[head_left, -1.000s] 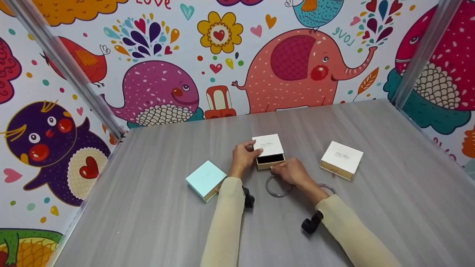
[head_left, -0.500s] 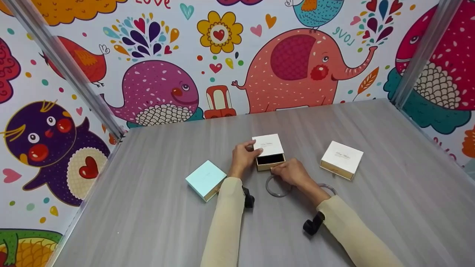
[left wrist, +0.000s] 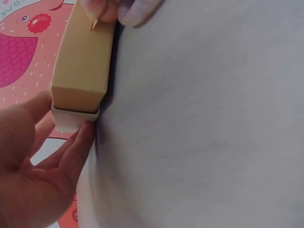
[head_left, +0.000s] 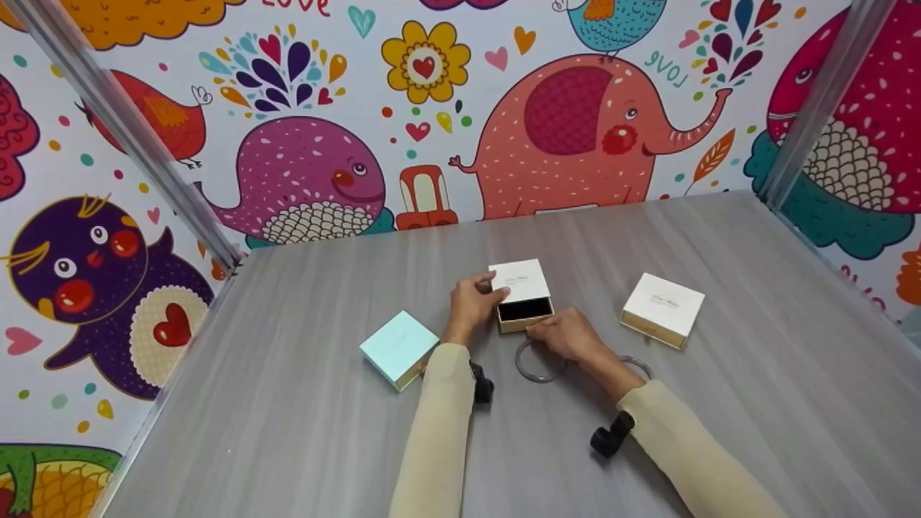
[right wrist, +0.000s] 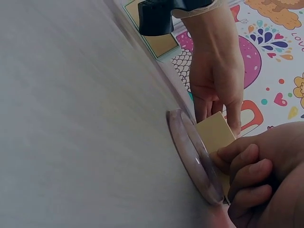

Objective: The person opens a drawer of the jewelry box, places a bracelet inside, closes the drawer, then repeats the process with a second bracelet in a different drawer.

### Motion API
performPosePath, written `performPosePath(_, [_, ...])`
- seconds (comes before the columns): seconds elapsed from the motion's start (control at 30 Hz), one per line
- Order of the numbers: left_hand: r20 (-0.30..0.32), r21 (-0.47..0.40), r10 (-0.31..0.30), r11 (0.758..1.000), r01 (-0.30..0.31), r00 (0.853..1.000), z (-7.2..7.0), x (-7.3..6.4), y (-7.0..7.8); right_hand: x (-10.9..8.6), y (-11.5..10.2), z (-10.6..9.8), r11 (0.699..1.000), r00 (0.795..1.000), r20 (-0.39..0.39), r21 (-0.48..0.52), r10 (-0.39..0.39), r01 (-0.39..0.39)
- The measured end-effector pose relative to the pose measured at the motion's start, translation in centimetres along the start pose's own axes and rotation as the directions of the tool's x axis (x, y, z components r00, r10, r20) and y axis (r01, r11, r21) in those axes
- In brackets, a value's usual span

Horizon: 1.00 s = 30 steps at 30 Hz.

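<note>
A small white drawer box (head_left: 519,279) stands mid-table, its gold-sided drawer (head_left: 509,326) pulled partway out and showing a black inside. My left hand (head_left: 471,308) holds the white sleeve at its left side, thumb on top; the left wrist view shows fingers along the sleeve's end. With the fingertips of my right hand (head_left: 570,335) I pinch the drawer's front, where a small tab (left wrist: 94,23) shows. Right beneath that hand lies a translucent greyish-purple bangle (right wrist: 192,156). A second bangle (head_left: 639,364) is partly hidden behind my right forearm.
A light-blue drawer box (head_left: 399,347) lies by my left forearm. Another white drawer box (head_left: 663,303) sits to the right. The grey table (head_left: 302,432) ends at walls (head_left: 432,144) printed with cartoon animals.
The drawer has slid slightly further out toward me, my right hand moving a little with it. My left hand and the sleeve have stayed in place.
</note>
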<state>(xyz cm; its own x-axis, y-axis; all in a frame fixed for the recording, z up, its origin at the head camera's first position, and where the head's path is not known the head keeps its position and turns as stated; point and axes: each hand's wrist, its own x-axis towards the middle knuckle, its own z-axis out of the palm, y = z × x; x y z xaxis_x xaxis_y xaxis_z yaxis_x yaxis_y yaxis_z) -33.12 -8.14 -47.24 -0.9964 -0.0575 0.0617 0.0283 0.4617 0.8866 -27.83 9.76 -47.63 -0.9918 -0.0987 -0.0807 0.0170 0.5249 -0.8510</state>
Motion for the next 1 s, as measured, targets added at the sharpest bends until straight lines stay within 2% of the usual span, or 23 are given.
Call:
performPosePath(0.27, [0.002,-0.010,-0.001,1.000,0.001,1.000,0.00,-0.08,0.20,-0.02,-0.15,-0.17,1.000,1.000,-0.015,-0.019,0.004,-0.004])
performPosePath(0.47, [-0.001,0.017,0.006,1.000,-0.006,1.000,0.05,-0.06,0.26,-0.06,-0.18,-0.12,1.000,0.999,-0.027,-0.012,0.018,-0.018])
performPosePath(0.6, [-0.002,0.031,0.003,1.000,-0.003,1.000,0.02,0.04,0.19,-0.07,-0.26,-0.07,0.999,0.999,-0.023,-0.007,0.034,-0.034])
performPosePath(1.0, [-0.002,0.000,-0.010,1.000,0.010,1.000,0.01,-0.05,0.11,-0.43,-0.55,-0.15,0.999,0.999,0.007,-0.034,0.037,-0.037])
